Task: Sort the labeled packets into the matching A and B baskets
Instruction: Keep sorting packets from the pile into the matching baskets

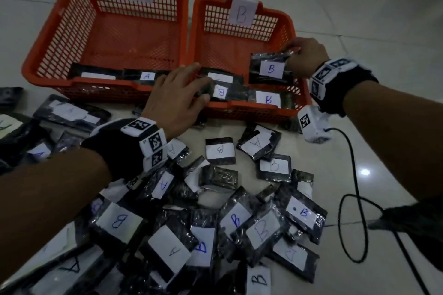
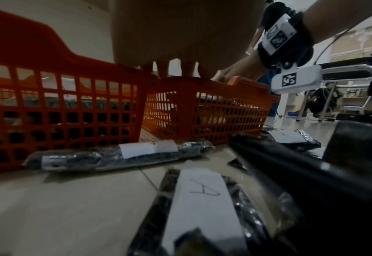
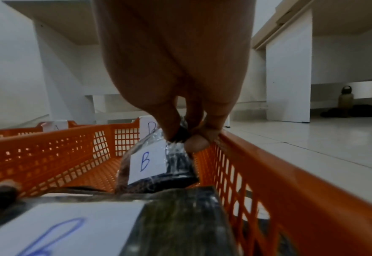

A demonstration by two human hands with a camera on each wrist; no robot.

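Two orange baskets stand side by side on the floor: basket A (image 1: 31,64) on the left and basket B (image 1: 242,104) on the right. My right hand (image 1: 291,48) pinches the top corner of a black packet labelled B (image 1: 271,68) and holds it hanging inside basket B by the right wall (image 3: 268,181). The pinch (image 3: 185,138) shows in the right wrist view. My left hand (image 1: 201,81) reaches over basket B's near-left corner with fingers stretched out, touching another B packet (image 1: 220,91) lying there. A third B packet (image 1: 268,99) lies at the front.
Packets labelled A (image 1: 147,76) lie along basket A's front. A pile of several A and B packets (image 1: 215,223) covers the floor in front of the baskets. A black cable (image 1: 352,175) loops on the tiles at right. A person sits far off (image 2: 320,102).
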